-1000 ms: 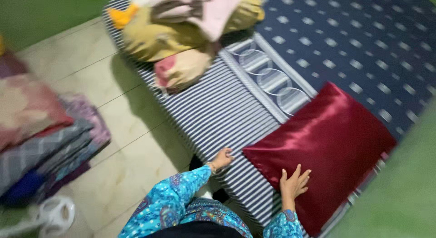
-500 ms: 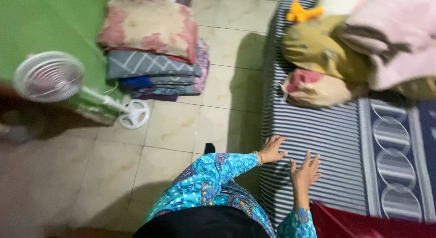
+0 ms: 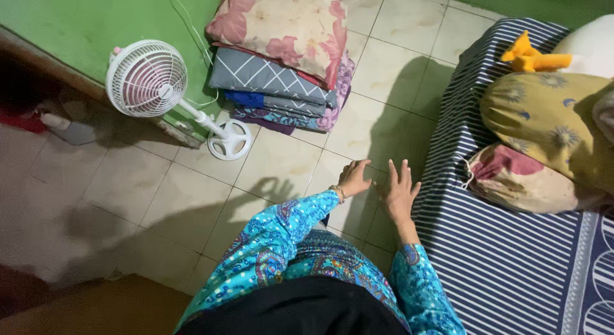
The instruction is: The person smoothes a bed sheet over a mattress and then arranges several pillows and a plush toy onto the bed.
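Note:
My left hand (image 3: 354, 178) hangs over the tiled floor (image 3: 153, 201) with its fingers loosely curled and nothing in it. My right hand (image 3: 400, 193) is spread flat in the air beside the edge of the striped mattress (image 3: 505, 258), also holding nothing. Both arms wear blue patterned sleeves. Neither hand touches the mattress. A beige and red pillow (image 3: 518, 181) lies on the mattress to the right of my right hand, with a yellow-green pillow (image 3: 550, 117) behind it.
A small white fan (image 3: 148, 79) stands on the floor by the green wall (image 3: 83, 22). A stack of folded blankets (image 3: 284, 60) sits behind it. A yellow soft toy (image 3: 527, 55) and a white cushion (image 3: 591, 44) lie at the mattress's far end.
The view has swung left from the mattress to the floor. Both hands have lifted off the mattress and red pillow and now hover over the floor; the red pillow is out of view.

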